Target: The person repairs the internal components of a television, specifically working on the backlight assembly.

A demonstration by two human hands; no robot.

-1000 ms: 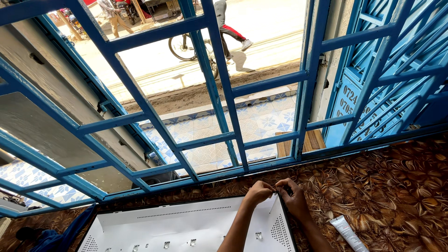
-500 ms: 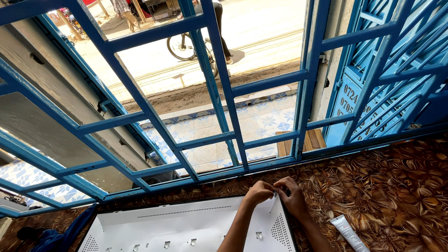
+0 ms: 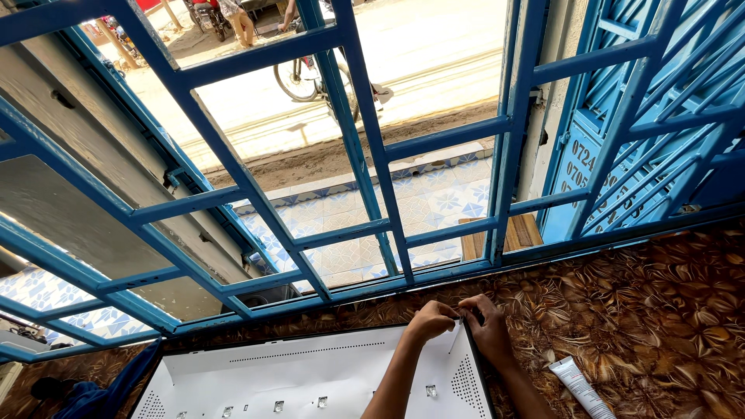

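Pinching together at the top right corner of the white panel [image 3: 310, 376], the left hand [image 3: 429, 320] and right hand [image 3: 487, 334] met; fingers closed on a thin white strip [image 3: 455, 336]. The panel lay flat on the brown patterned cloth [image 3: 660, 310]; a white tube [image 3: 582, 386] lay nearby.

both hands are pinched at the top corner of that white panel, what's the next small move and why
Probably keep peeling the thin white strip slowly away from the corner. Both the left hand and the right hand meet at the top right edge of the white panel, and the strip hangs loose between them.
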